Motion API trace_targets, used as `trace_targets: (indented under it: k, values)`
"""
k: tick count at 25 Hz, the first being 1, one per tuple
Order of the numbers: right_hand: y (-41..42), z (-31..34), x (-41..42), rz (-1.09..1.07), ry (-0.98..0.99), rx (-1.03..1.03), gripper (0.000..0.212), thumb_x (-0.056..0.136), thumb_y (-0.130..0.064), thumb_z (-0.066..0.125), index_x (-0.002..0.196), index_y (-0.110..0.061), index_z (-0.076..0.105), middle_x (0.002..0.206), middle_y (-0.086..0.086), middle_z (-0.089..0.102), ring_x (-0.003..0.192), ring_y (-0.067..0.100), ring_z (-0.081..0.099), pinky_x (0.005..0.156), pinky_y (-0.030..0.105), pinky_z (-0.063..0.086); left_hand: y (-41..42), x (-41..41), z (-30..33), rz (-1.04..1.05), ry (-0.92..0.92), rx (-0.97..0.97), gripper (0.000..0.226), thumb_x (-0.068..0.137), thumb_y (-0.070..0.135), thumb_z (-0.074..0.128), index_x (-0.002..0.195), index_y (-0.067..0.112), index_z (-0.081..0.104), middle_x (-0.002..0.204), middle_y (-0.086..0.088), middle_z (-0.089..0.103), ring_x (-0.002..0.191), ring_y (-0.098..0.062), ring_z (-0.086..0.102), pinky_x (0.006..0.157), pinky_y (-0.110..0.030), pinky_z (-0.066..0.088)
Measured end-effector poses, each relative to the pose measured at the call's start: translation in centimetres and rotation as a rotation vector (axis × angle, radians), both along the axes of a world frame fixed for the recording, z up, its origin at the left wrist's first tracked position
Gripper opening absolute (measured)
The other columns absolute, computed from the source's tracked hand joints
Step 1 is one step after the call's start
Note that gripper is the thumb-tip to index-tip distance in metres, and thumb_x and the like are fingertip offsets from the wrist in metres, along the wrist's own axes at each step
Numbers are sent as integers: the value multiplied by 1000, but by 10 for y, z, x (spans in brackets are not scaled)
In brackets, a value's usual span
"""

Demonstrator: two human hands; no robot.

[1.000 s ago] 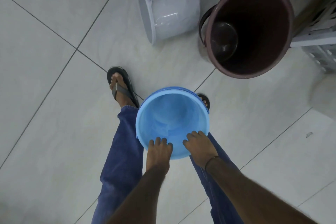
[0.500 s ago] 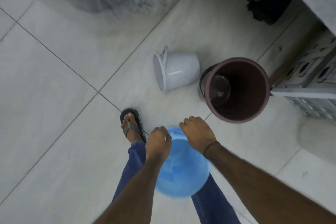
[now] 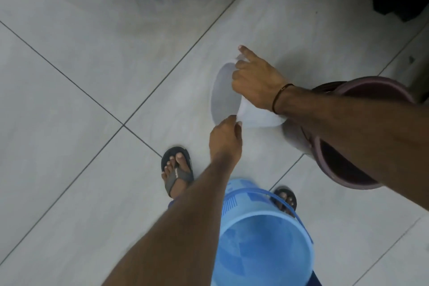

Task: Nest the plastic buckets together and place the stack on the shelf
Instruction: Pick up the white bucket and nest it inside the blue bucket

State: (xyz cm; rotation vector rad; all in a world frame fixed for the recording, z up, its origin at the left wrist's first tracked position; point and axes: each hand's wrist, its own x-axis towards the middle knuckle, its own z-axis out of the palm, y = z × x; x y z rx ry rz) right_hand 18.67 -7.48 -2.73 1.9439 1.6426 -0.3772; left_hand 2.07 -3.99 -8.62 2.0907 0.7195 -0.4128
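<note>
Both hands are closing on the white bucket (image 3: 228, 97): right hand (image 3: 256, 83) gripping its rim, left hand (image 3: 225, 138) pinching the lower edge. We're wanting it turned mouth-up before lowering it into the blue bucket (image 3: 264, 246).

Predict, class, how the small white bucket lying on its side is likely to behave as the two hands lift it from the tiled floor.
Probably light: the white bucket looks thin-walled, small and empty. Likely fairly stiff, since its rim keeps a clean oval under the right hand and left hand. On its side on the smooth floor, it could roll if released.

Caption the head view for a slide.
Both hands, left and right, grip the white bucket beside blue and maroon buckets.
</note>
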Motion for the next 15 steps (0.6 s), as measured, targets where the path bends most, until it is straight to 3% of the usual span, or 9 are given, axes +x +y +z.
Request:
trace_targets:
  k: [3, 6, 11, 15]
  values:
    - [-16, 13, -8, -122, 97, 104, 24, 86, -2, 55, 95, -17, 70, 95, 5, 68, 104, 29, 57, 119, 53, 14, 32, -11, 23, -225, -117, 209, 17, 96, 11, 57, 109, 8, 67, 99, -14, 75, 88, -36, 67, 85, -44, 54]
    - [-45, 4, -43, -200, 188, 140, 22, 84, -3, 54, 97, -14, 68, 97, 9, 67, 100, 31, 56, 111, 49, 28, 51, -27, 29, -513, -157, 300, 20, 92, 13, 64, 111, 13, 70, 105, -8, 77, 95, -27, 69, 100, -40, 50]
    - [-95, -41, -109, -339, 299, -29, 21, 82, -9, 61, 101, -17, 63, 98, 6, 66, 95, 28, 57, 91, 41, 41, 35, -55, 5, -971, -34, 420, 18, 95, 23, 56, 109, 21, 68, 106, -1, 75, 104, -22, 64, 108, -37, 37]
    - [-116, -55, -137, -361, 343, -42, 15, 84, -20, 64, 97, -15, 67, 93, 7, 67, 90, 29, 61, 85, 39, 48, 22, -72, -6, -1107, 22, 606, 22, 95, 21, 57, 115, 15, 64, 110, -5, 72, 110, -26, 60, 114, -43, 31]
